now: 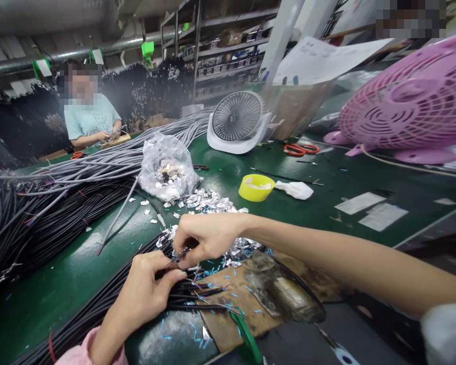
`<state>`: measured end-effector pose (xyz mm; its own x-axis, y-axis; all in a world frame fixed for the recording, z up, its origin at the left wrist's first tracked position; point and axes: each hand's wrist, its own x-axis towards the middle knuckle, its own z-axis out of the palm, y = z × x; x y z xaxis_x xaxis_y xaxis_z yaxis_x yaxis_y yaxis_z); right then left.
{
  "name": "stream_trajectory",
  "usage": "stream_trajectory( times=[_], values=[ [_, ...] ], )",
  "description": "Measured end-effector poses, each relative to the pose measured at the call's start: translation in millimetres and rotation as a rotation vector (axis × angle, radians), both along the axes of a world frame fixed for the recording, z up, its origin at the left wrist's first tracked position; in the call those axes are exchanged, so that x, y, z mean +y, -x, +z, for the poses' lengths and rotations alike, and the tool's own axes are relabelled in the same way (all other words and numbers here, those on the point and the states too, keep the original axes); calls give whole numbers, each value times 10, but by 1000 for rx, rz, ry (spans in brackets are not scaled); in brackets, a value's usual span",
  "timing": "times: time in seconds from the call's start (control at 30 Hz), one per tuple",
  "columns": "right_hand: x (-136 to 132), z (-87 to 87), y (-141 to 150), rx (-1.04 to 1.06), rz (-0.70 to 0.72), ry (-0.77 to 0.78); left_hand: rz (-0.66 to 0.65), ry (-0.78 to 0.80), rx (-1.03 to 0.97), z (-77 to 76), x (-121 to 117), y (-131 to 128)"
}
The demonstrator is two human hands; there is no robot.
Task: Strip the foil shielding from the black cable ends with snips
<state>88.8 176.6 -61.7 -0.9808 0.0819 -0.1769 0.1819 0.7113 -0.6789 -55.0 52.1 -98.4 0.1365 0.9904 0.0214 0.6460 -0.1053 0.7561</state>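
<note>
Pale right sleeve (446, 332) is nearest the lens, blurred, on the near right of the fingers. Green counter (76, 263) runs under everything, out past the fingers on all sides. Gray cables (87, 165) are heaped beyond and left of the fingers; black coils (72, 218) sit left, along their near edge. Pink fan (395, 109) is well off to the far right. Person in a light-blue shirt (91, 119) sits across, far left, both hands on small parts.

Black cables (110, 299) run from near left, under the left hand (148, 286), and end just right of the fingers with thin colored wires out. Both sets of fingers narrow: left pinches a black cable (171, 265), right hand (209, 235) is closed on its end. Exact grip is hidden by the knuckles.

White fan (235, 121) stands beyond, to the right. Clear bag (169, 170) of scraps is straight beyond. Cardboard (222, 324) lies on the near right; dark glossy lump (289, 294) sits on it, by the right forearm, crowding that side. Yellow ring (256, 187) and orange scissors (301, 149) are farther out right. Green handle (247, 337) crosses the cardboard, near right. Foil scraps (209, 200) crowd the far side of the right hand. Blue bits (197, 334) litter the near side.
</note>
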Motion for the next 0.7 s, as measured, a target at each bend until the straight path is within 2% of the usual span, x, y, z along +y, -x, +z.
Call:
stream_trajectory(
  times=[0.1, 0.2, 0.27, 0.33, 0.53, 0.6, 0.7],
  values=[
    [-25, -132, 8, 62, -55, 107, 26, -11, -38, -23, 5, 2],
    [-48, -220, -17, 188, -340, 172, 103, -125, -71, -66, 43, 7],
    [-67, -232, -68, 288, -523, 106, 185, -179, -61, -94, 69, 3],
    [-96, -229, -144, 361, -599, -72, 246, -216, -21, -124, 83, -8],
    [-295, -328, -364, 535, -588, -889, 283, -367, 87, -246, 90, -71],
    [-368, -365, -398, 567, -575, -1025, 299, -392, 107, -275, 93, -92],
    [-427, -382, -425, 567, -557, -1075, 312, -396, 122, -288, 98, -114]
  ],
)
